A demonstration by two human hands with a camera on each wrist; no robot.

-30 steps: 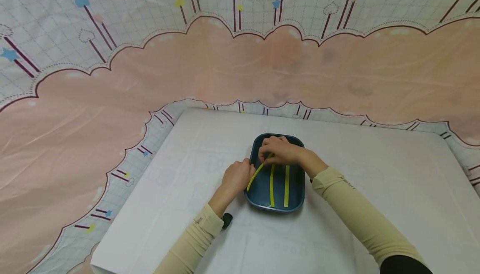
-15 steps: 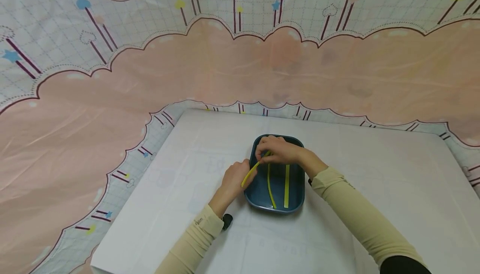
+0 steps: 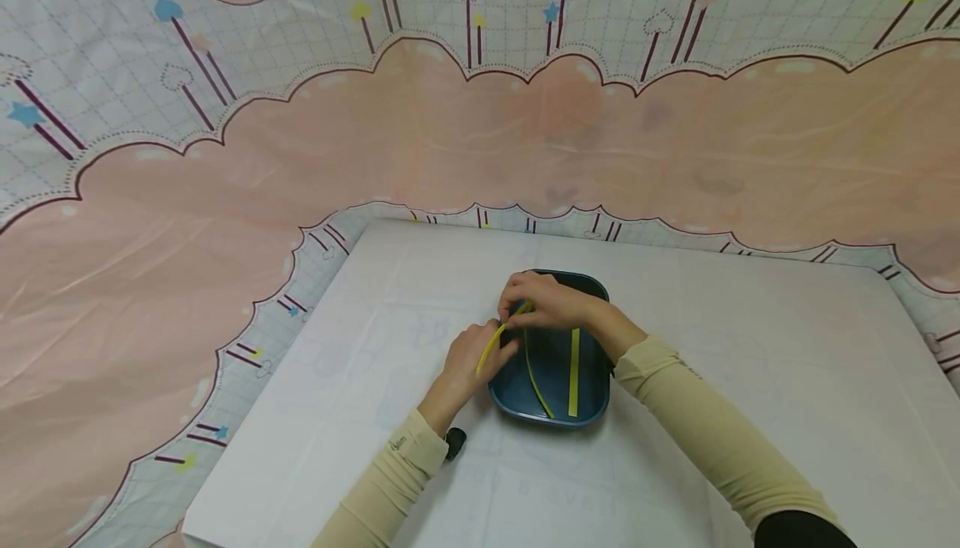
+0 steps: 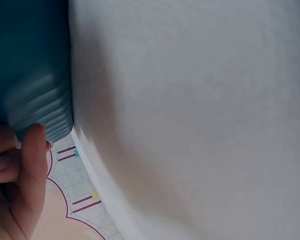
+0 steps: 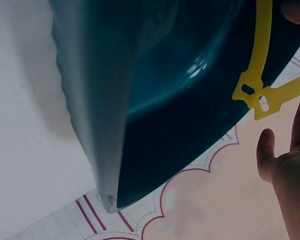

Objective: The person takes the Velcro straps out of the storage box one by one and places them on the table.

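Note:
A dark blue tray (image 3: 592,381) lies on the white table. Inside it one flat yellow strip (image 3: 573,381) lies straight, and a second strip (image 3: 537,381) curves beside it. My right hand (image 3: 542,302) pinches the far ends of the strips over the tray's back left. A third yellow strip (image 3: 497,338) runs from there to my left hand (image 3: 471,356), which grips it at the tray's left edge. In the left wrist view curled fingers (image 4: 20,165) sit by the tray's ribbed corner (image 4: 30,60). The right wrist view shows two yellow strips meeting at a slotted end (image 5: 252,92) over the tray (image 5: 180,60).
The white table top (image 3: 750,364) reaches well to the left, right and front of the tray. A pink and white patterned cloth (image 3: 450,139) hangs behind and around the table. A small black device (image 3: 453,441) sits at my left wrist.
Both hands have shifted slightly left. The held strip has been drawn out over the tray's left edge, and the middle strip now bends instead of lying straight.

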